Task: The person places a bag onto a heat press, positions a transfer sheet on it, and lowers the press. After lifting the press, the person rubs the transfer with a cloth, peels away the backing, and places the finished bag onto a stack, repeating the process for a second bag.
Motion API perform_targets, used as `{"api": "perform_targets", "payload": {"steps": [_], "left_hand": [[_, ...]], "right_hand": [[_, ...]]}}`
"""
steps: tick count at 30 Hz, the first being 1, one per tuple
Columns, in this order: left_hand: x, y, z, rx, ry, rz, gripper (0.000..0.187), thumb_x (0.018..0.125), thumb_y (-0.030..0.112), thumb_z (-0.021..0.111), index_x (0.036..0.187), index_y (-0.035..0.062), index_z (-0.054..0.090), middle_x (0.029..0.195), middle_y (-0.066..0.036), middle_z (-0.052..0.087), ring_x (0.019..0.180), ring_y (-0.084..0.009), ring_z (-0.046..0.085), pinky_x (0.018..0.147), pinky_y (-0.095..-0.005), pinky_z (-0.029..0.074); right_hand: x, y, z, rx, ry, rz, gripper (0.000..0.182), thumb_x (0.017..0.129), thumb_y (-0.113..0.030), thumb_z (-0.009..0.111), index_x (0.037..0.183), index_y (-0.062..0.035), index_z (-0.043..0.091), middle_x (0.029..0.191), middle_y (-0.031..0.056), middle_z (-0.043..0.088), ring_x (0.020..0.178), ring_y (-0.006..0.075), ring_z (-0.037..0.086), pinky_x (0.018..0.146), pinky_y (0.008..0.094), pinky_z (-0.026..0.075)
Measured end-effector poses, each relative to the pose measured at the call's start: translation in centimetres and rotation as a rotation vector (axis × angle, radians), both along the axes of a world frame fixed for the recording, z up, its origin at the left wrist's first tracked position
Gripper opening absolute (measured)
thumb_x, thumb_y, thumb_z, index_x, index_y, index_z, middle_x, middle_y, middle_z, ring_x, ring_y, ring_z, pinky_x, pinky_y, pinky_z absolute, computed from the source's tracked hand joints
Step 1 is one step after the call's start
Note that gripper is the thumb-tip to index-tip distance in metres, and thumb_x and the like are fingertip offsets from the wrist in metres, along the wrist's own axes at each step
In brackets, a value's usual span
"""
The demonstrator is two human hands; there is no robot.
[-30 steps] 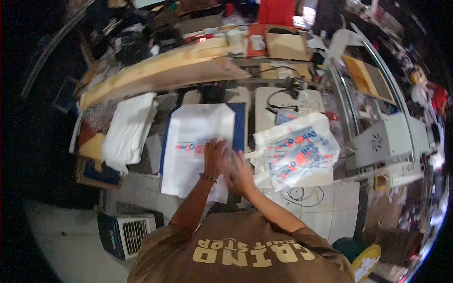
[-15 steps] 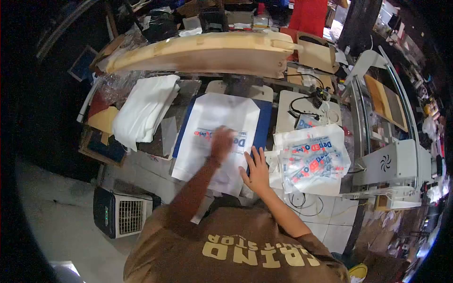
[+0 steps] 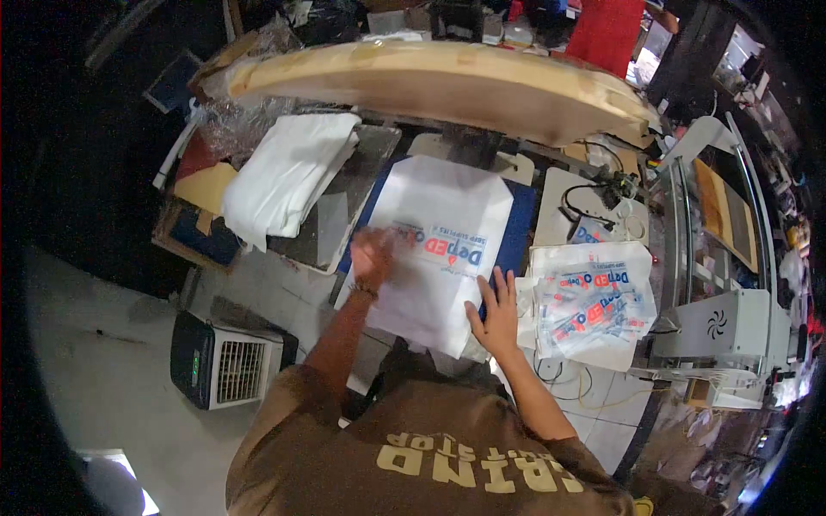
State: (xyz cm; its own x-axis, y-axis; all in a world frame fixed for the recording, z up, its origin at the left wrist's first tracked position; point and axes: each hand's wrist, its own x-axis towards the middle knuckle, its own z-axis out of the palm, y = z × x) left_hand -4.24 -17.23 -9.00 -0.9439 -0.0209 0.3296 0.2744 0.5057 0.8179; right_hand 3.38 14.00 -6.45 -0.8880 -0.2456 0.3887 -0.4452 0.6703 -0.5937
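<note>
A white sheet with cut top corners (image 3: 439,193) lies on a dark blue pad (image 3: 520,215). Red and blue "DepED" lettering shows across its middle. Over the left part of this print is my left hand (image 3: 372,256), its fingers smeared by motion. My right hand (image 3: 495,314) rests with fingers spread at the sheet's right edge, fingertips over the blue pad. To the right, a pile of sheets with the same red and blue lettering (image 3: 594,297) sits on a pale board.
Folded white cloth (image 3: 288,172) is stacked on the left. A long tan board (image 3: 430,82) spans the back of the table. On the right stand cables (image 3: 615,189) and a metal-framed machine (image 3: 718,322). An air cooler (image 3: 228,365) is on the floor at left.
My left hand has swept left across the sheet, uncovering more of the lettering. My right hand keeps its place at the sheet's right edge. The whole view has shifted.
</note>
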Motion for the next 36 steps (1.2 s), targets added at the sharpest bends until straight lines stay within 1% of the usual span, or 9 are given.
{"api": "perform_targets", "payload": {"steps": [2,4,6,12,18,24,28,31,36], "left_hand": [[-0.2,-1.8,-1.6,0.254,-0.053,0.132,0.02,0.093,0.015,0.06,0.105,0.0024,0.071,0.108,-0.013,0.072,0.11,-0.0282,0.066,0.095,-0.0471,0.052],[-0.1,2.4,-10.2,-1.049,0.039,0.381,0.012,0.091,0.01,0.062,0.09,0.005,0.072,0.103,-0.015,0.072,0.104,-0.0298,0.068,0.092,-0.0472,0.053],[3.0,10.5,2.7,-0.491,0.443,0.107,0.016,0.091,0.015,0.062,0.097,0.0055,0.074,0.1,-0.015,0.07,0.1,-0.031,0.065,0.09,-0.0448,0.049],[-6.0,0.5,3.0,-0.458,0.157,0.319,0.012,0.077,0.006,0.07,0.088,0.004,0.072,0.092,-0.015,0.069,0.096,-0.0357,0.065,0.084,-0.0518,0.049],[-0.2,12.2,5.1,-0.371,0.316,-0.242,0.015,0.079,0.007,0.065,0.092,0.0025,0.07,0.101,-0.017,0.067,0.106,-0.0351,0.062,0.093,-0.0498,0.048],[-6.7,-8.8,5.8,-0.396,0.375,0.144,0.006,0.076,0.008,0.065,0.076,0.007,0.071,0.082,-0.015,0.068,0.081,-0.0359,0.065,0.076,-0.0504,0.052],[-11.5,-22.4,-7.2,-0.232,-0.193,0.269,0.037,0.08,0.019,0.078,0.114,0.0086,0.071,0.108,-0.02,0.067,0.098,-0.0419,0.064,0.086,-0.0521,0.053],[-8.0,-20.8,0.0,-0.818,0.058,0.368,0.044,0.083,0.019,0.079,0.123,0.007,0.068,0.109,-0.023,0.066,0.103,-0.0432,0.063,0.093,-0.0512,0.051],[-6.7,-14.4,4.4,-0.478,0.151,0.088,0.038,0.085,0.012,0.076,0.121,0.0034,0.069,0.117,-0.021,0.065,0.113,-0.0418,0.06,0.095,-0.0506,0.049]], "right_hand": [[0.0,0.0,0.4,0.005,0.03,-0.023,0.055,0.094,-0.031,0.072,0.141,-0.0051,0.059,0.159,0.0268,0.04,0.148,0.0533,0.031,0.119,0.0575,0.033],[-0.1,-0.1,0.4,0.006,0.043,-0.022,0.055,0.094,-0.03,0.072,0.141,-0.0049,0.059,0.158,0.0265,0.041,0.148,0.053,0.031,0.119,0.0575,0.031],[0.0,-0.1,1.1,0.007,-0.004,-0.009,0.054,0.094,-0.028,0.071,0.141,-0.0046,0.059,0.158,0.0268,0.041,0.148,0.0527,0.031,0.12,0.058,0.03],[0.6,-1.0,1.9,0.084,-0.087,-0.061,0.054,0.093,-0.021,0.07,0.142,-0.0045,0.057,0.162,0.028,0.036,0.15,0.0537,0.029,0.122,0.0578,0.027],[1.0,-3.6,2.2,0.143,-0.111,-0.228,0.057,0.091,-0.023,0.073,0.143,-0.005,0.058,0.162,0.0268,0.038,0.151,0.0521,0.028,0.123,0.057,0.026],[2.1,-4.4,2.5,0.149,-0.071,-0.285,0.06,0.09,-0.023,0.075,0.143,-0.0008,0.057,0.157,0.0305,0.043,0.146,0.0516,0.038,0.121,0.0565,0.029],[2.7,-5.6,3.3,0.13,-0.193,-0.396,0.066,0.086,-0.032,0.081,0.142,-0.0053,0.06,0.161,0.024,0.042,0.151,0.0518,0.031,0.122,0.056,0.028],[2.7,-6.5,4.1,0.204,-0.214,-0.431,0.075,0.081,-0.041,0.083,0.143,-0.0065,0.06,0.161,0.0232,0.042,0.15,0.0518,0.032,0.12,0.0575,0.029],[3.2,-6.6,3.1,0.238,-0.18,-0.452,0.08,0.08,-0.044,0.081,0.146,-0.0054,0.056,0.164,0.0242,0.037,0.154,0.0478,0.027,0.119,0.0579,0.031]]}}
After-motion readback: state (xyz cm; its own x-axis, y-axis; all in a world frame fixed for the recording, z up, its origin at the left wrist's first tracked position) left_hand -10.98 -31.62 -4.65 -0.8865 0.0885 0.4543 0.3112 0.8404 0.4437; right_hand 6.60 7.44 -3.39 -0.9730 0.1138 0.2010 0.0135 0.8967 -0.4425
